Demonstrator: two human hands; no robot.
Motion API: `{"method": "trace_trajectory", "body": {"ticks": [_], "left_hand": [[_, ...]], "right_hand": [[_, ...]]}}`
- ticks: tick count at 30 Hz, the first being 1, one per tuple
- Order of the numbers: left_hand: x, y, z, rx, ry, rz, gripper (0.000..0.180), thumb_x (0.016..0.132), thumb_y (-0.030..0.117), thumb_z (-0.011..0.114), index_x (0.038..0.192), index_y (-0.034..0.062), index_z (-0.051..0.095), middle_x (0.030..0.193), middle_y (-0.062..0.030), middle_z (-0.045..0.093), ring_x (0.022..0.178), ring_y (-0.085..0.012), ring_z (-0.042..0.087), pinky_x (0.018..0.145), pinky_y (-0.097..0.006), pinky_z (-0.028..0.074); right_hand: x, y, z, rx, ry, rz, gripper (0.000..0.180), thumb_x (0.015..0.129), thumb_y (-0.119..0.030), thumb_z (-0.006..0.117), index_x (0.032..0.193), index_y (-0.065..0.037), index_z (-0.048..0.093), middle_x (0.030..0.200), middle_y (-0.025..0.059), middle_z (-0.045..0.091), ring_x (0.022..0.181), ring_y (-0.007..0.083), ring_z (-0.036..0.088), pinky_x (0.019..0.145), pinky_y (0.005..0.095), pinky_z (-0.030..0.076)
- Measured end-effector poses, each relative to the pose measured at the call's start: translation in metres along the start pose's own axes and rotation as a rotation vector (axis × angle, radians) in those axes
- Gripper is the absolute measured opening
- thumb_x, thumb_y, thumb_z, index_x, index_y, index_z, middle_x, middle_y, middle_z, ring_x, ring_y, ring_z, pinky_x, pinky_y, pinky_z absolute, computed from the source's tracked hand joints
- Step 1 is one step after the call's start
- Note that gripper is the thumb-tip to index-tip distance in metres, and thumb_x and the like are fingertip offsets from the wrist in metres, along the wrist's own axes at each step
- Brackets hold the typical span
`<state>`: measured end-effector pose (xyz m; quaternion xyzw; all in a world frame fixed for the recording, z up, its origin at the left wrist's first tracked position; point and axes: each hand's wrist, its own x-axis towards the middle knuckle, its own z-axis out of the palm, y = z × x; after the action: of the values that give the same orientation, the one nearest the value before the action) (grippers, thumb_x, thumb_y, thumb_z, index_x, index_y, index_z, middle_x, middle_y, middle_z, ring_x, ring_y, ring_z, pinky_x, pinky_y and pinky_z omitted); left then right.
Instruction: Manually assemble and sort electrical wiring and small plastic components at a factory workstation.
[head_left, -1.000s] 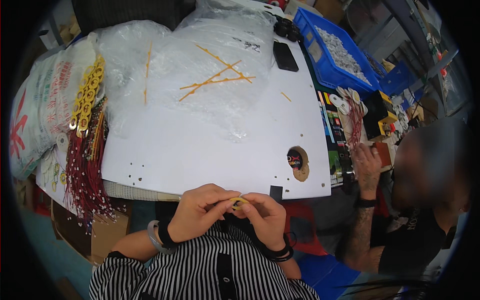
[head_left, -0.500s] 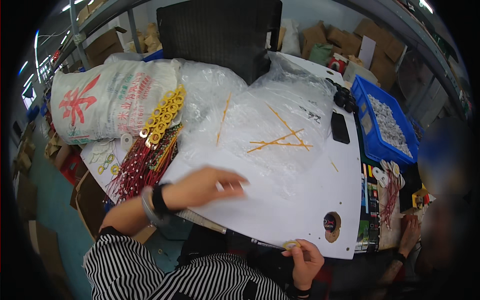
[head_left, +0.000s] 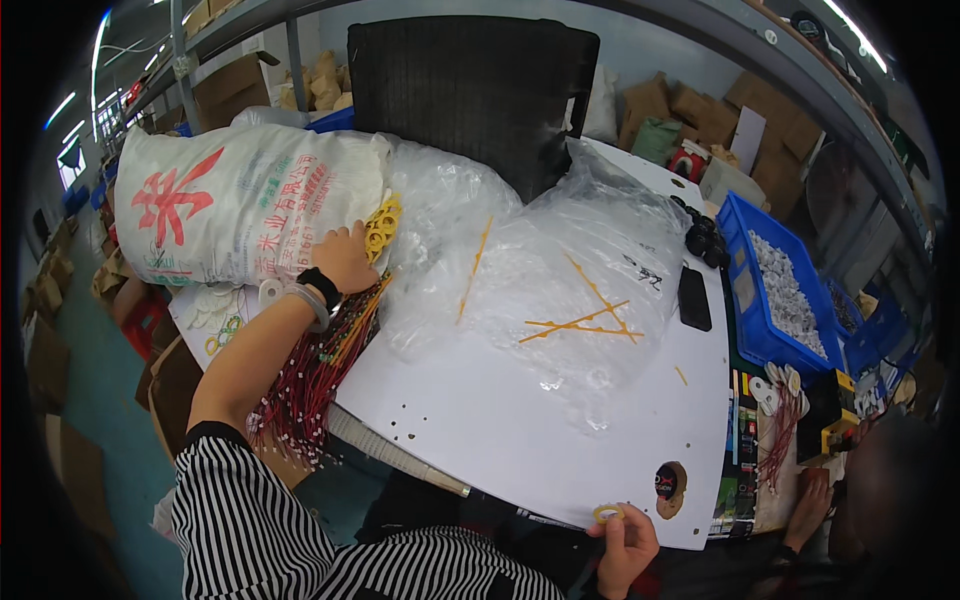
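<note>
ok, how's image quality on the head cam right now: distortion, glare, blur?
Head view, rim: black corners, shelf beam bowed; head view, upper right: lamp blown out; head view, centre: glints on the plastic bag; head view, right: co-worker smeared; head view, hands: left hand and right hand fairly crisp, yellow ring small but distinguishable.

In the middle of the table (head_left: 520, 440) lie the plastic bags (head_left: 600, 230), with thin strips (head_left: 475, 266) on them; behind stands a panel (head_left: 465, 95). At left is the sack (head_left: 235, 210). Before its right end, the left hand (head_left: 345, 262) is at the bundle of rings (head_left: 384, 225), and wires (head_left: 310, 385) hang over the near edge. At right, the phone (head_left: 694, 300) lies between the bags and the bin (head_left: 748, 300), which contains small parts (head_left: 785, 290).
</note>
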<state>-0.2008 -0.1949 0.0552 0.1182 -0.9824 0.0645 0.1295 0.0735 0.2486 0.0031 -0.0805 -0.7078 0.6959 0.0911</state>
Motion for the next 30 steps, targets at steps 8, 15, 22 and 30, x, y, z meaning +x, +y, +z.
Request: {"method": "trace_trajectory", "body": {"ticks": [8,15,22,30], "left_hand": [[0.003,-0.014,0.014,-0.064,0.086,0.02,0.073,0.069,0.028,0.067,0.132,0.0039,0.039,0.096,-0.0211,0.059,0.087,-0.0368,0.061,0.071,-0.046,0.052],[-0.07,0.028,-0.025,-0.123,0.145,0.243,0.071,0.073,0.024,0.065,0.135,0.0028,0.038,0.097,-0.0168,0.061,0.088,-0.0322,0.06,0.066,-0.043,0.052],[-0.086,0.04,-0.021,-0.091,0.148,0.484,0.066,0.079,0.034,0.064,0.134,0.0023,0.043,0.099,-0.0191,0.062,0.091,-0.0336,0.06,0.073,-0.043,0.05],[0.055,-0.005,0.043,-0.305,0.097,0.242,0.038,0.08,0.028,0.064,0.101,-0.0036,0.06,0.092,-0.0228,0.065,0.09,-0.0373,0.061,0.08,-0.045,0.048]], "right_hand": [[0.003,0.027,0.007,0.032,0.108,-0.2,0.017,0.088,-0.001,0.058,0.103,0.005,0.058,0.083,0.0134,0.066,0.063,0.015,0.063,0.058,0.0241,0.053],[-0.002,0.013,0.003,0.06,-0.025,-0.095,0.017,0.095,-0.007,0.053,0.104,0.005,0.06,0.086,0.0075,0.063,0.074,0.0128,0.057,0.068,0.0234,0.047],[-0.005,0.007,0.002,-0.044,-0.01,0.021,0.021,0.095,-0.009,0.054,0.11,0.005,0.057,0.089,0.0091,0.064,0.077,0.013,0.057,0.073,0.0239,0.048],[0.0,0.029,0.009,-0.016,0.09,-0.233,0.019,0.088,-0.002,0.059,0.106,0.006,0.058,0.082,0.0121,0.065,0.062,0.014,0.062,0.059,0.0227,0.051]]}}
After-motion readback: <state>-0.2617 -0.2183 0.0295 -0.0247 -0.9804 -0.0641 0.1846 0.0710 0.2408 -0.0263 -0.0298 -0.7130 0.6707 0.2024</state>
